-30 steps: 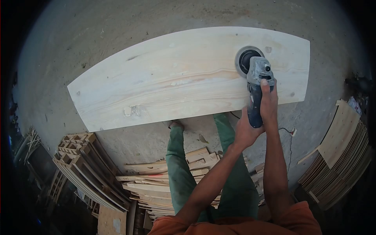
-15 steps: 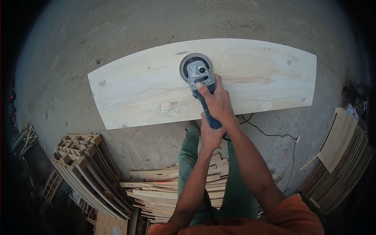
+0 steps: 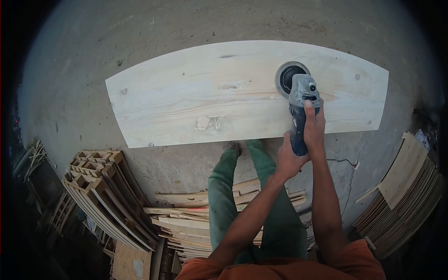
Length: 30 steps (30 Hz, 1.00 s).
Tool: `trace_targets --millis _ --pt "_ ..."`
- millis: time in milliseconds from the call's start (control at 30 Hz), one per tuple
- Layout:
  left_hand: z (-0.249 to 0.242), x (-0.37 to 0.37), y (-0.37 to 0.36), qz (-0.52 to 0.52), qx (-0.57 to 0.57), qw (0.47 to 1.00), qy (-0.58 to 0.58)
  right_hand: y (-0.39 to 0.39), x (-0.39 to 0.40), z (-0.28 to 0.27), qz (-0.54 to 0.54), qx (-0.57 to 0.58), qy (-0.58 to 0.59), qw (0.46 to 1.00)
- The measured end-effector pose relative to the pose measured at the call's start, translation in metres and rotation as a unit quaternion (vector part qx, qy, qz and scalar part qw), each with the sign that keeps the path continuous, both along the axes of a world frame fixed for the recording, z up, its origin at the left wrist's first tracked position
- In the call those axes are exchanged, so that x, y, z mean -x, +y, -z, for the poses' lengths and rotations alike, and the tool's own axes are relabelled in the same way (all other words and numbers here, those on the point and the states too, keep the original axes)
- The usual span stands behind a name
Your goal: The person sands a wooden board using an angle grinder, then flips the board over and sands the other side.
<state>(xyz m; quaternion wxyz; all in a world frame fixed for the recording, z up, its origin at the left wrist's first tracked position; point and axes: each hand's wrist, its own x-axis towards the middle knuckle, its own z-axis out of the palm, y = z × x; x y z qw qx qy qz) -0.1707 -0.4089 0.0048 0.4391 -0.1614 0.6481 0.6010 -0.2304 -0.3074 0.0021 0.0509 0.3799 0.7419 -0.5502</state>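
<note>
An angle grinder [image 3: 305, 91] with a round sanding disc [image 3: 283, 79] rests its disc on the right half of a pale wooden board [image 3: 163, 98]. My right hand [image 3: 315, 126] is closed round the grinder's body behind its grey head, thumb on top. Lower down, my left hand [image 3: 290, 158] grips the rear end of the dark handle. Knots show in the board, and a rough light patch [image 3: 207, 123] lies near its front edge.
Stacked pallets [image 3: 95, 182] stand at the lower left. Loose planks [image 3: 186, 224] lie around my legs [image 3: 224, 186]. Thin boards [image 3: 396, 182] are piled at the right. A dark cord [image 3: 347, 196] runs over the concrete floor [image 3: 154, 170].
Both hands have carried the grinder to the right across the board, from near its middle to the right half. The grip is the same. A foot now shows by the front edge.
</note>
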Motion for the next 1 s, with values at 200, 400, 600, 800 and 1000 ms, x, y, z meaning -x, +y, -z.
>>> trace_targets --millis 200,400,600,800,1000 --pt "0.001 -0.016 -0.02 -0.114 0.011 0.993 0.01 -0.037 0.011 -0.009 -0.074 0.024 -0.009 0.997" --pt "0.006 0.019 -0.101 -0.18 -0.018 0.983 0.041 -0.12 0.054 -0.006 -0.154 0.018 -0.036 0.987" --pt "-0.003 0.0 -0.084 -0.075 -0.011 0.997 -0.019 -0.091 0.009 -0.006 -0.062 -0.015 0.009 0.998" --pt "-0.001 -0.014 -0.085 -0.063 0.003 0.998 0.014 -0.094 0.001 -0.008 -0.02 0.006 0.001 1.0" --pt "0.0 0.016 -0.121 -0.132 -0.018 0.991 0.009 -0.133 0.039 -0.006 -0.097 0.008 -0.007 0.995"
